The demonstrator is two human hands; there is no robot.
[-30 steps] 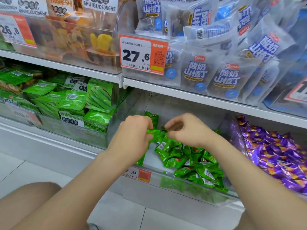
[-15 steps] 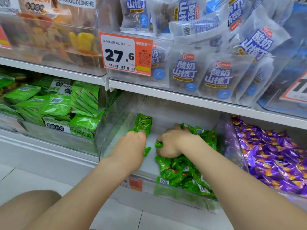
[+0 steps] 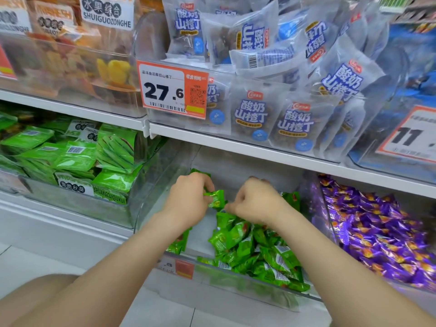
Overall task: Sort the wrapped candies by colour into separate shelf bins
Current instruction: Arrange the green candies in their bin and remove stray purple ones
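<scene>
Nearest you, the green candies (image 3: 257, 251) lay heaped in the clear bin (image 3: 151, 204) on the lower shelf. Above the heap, your left grip (image 3: 188, 199) and right grip (image 3: 254, 201) each pinched one green candy (image 3: 215, 199) held between them. Purple candies (image 3: 377, 232) filled the neighbouring bin on the right.

I'm reading "27.6" on the orange-white price tag (image 3: 173, 90). White label (image 3: 106, 14) top left is showing "SHUIGUOZONGHE". Blue-white packets (image 3: 252, 114) are carrying "酸奶山楂丁". Green packet (image 3: 109, 197) is showing "SHUANGCUIQIUKUI". Right price tag (image 3: 408, 138) is starting "11". Lower price tag (image 3: 175, 267) is blurring, only ".8" readable.
</scene>
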